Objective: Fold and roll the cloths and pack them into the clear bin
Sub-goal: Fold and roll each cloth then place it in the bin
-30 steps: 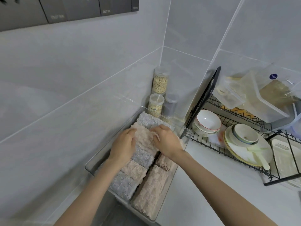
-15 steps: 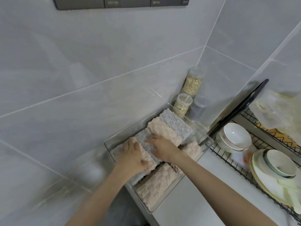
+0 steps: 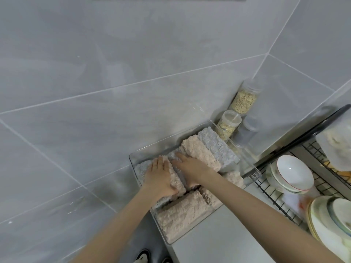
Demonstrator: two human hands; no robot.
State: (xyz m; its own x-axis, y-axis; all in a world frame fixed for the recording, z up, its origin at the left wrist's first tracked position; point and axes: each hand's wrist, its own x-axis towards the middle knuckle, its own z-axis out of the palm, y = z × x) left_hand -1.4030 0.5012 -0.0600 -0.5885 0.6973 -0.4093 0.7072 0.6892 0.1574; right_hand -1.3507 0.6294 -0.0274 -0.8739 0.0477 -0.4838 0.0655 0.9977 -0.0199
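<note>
The clear bin point(image 3: 252, 172) stands on the counter against the tiled wall, packed with several rolled pink and grey cloths. A pink roll point(image 3: 201, 154) and a grey roll point(image 3: 218, 147) lie at its far end, and a long pink roll point(image 3: 182, 213) lies along its near side. My left hand point(image 3: 159, 177) presses flat on a pink roll point(image 3: 177, 184) in the middle row. Beside it, my right hand point(image 3: 191, 169) presses with straight fingers on the grey roll point(image 3: 175, 158). Both hands hide most of those two rolls.
Two jars of oats point(image 3: 245, 99) point(image 3: 227, 126) and a small grey jar point(image 3: 247, 131) stand in the corner behind the bin. A black wire dish rack point(image 3: 273, 194) on the right holds a white bowl point(image 3: 294, 171) and plates point(image 3: 330, 221). The counter edge drops off at the bin's near left.
Both hands have moved from the bin's far rolls toward its nearer middle rolls. The camera has swung left and down, so the bin sits further right in view.
</note>
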